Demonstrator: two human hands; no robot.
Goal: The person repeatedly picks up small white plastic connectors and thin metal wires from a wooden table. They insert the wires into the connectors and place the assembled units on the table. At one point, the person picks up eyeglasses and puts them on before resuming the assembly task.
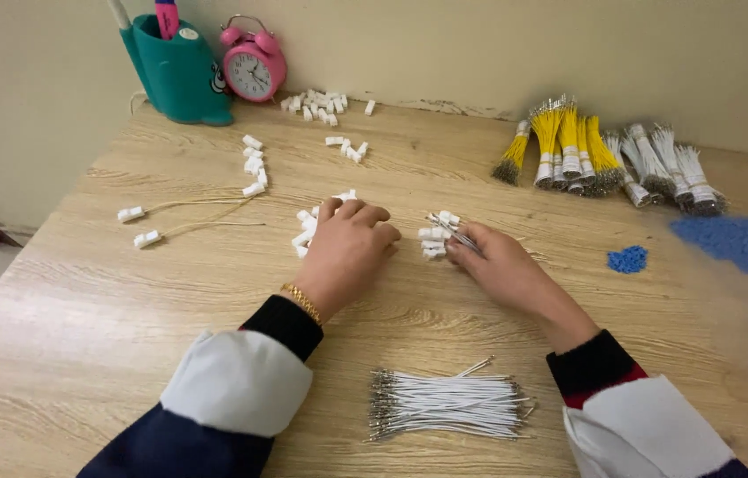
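Nearest me lies a loose bundle of white wires (449, 404) with metal-tipped ends, flat on the wooden table (82, 336) between my two sleeves. My left hand (347, 243) is curled knuckles-up over a small heap of white plastic connectors (305, 232); I cannot tell whether its fingers have closed on one. My right hand (502, 265) pinches a few thin wires (454, 232) whose tips rest on a second little cluster of connectors (434, 241).

Going by what lies about, I judge the work early: only two finished leads (188, 221), each a connector on a wire, lie to the far left, while the near bundle looks untouched. More loose connectors trail in a short row (253, 166) and scatter along the far wall (321, 104), beside a pink alarm clock (254, 62) and a teal holder (177, 71). Bound bundles of yellow and white wires (604, 159) wait far right, with a blue patch (746, 243) near that edge.

Open room is widest on the near left; the table's left edge falls away beyond it.
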